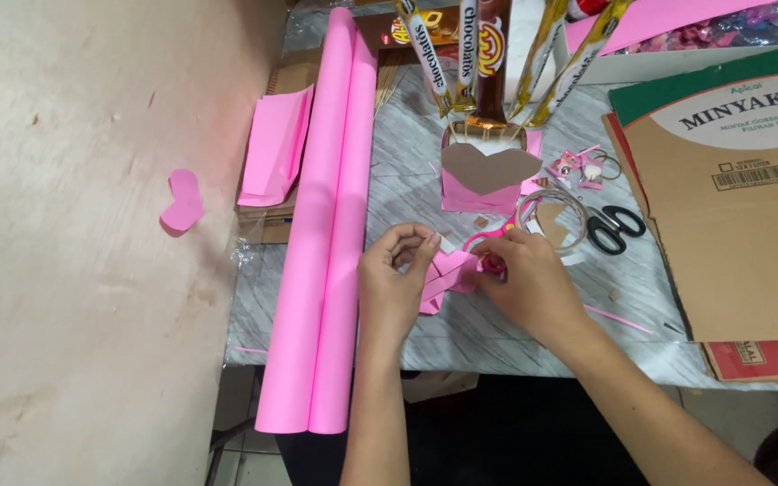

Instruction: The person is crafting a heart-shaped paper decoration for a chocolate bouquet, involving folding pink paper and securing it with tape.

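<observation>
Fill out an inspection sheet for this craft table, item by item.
Surface: marble-look table, littered with paper scraps.
Job's things: folded pink paper, pinched between both hands.
Clutter: pink rolls, scissors, tape roll, heart-fronted box with snack packs, flat cartons, pink sheets.
Grippers: left hand and right hand both closed on the paper.
Cables: nothing seen.
Surroundings: plywood board at left bearing a pink paper heart; tiled floor below.

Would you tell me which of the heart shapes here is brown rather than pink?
The brown cardboard heart on the front of the small pink box, behind the hands. The other heart, the pink paper heart, lies alone far left.
</observation>
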